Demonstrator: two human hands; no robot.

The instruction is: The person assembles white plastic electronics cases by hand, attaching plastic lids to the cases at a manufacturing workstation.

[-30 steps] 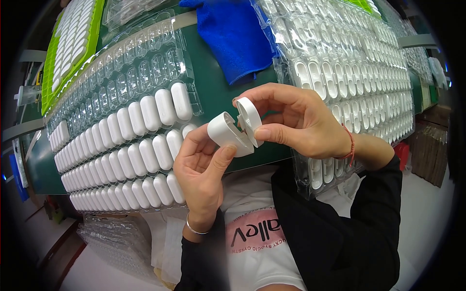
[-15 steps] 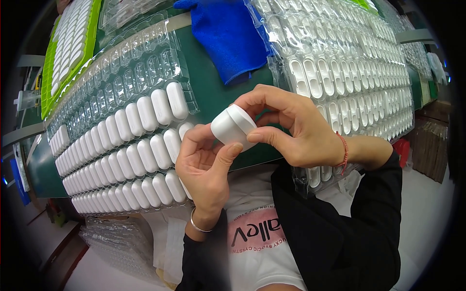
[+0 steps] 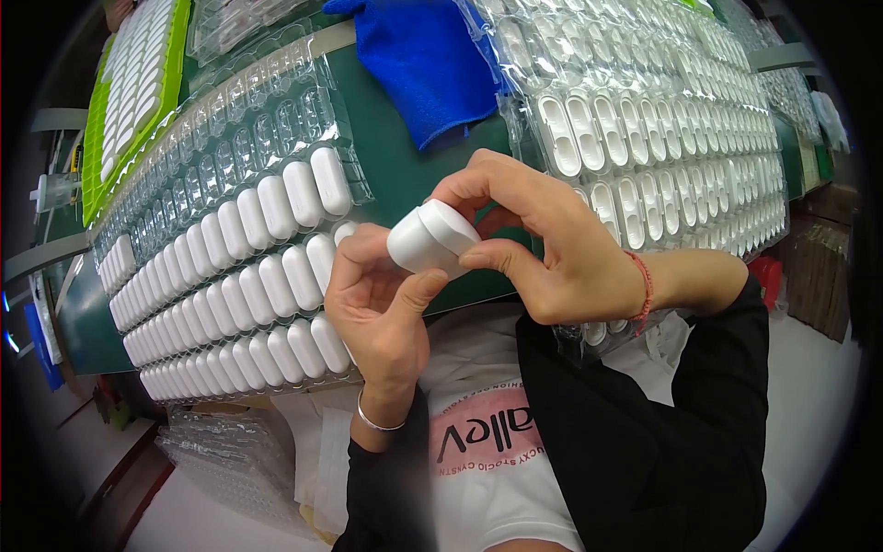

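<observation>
1. While the white case [image 3: 416, 245] sits between thumb and fingers of the left hand [image 3: 375, 317], that hand is closed around its body.
2. The right hand [image 3: 566, 239] pinches the case's lid [image 3: 451, 226], at its right end.
3. Left of the case, a clear tray [image 3: 235, 152] bears rows of rounded white pieces [image 3: 273, 207].
4. Right of the case are hollow white shells [image 3: 559, 136].
5. Beyond the case lies a blue cloth [image 3: 423, 69].
</observation>
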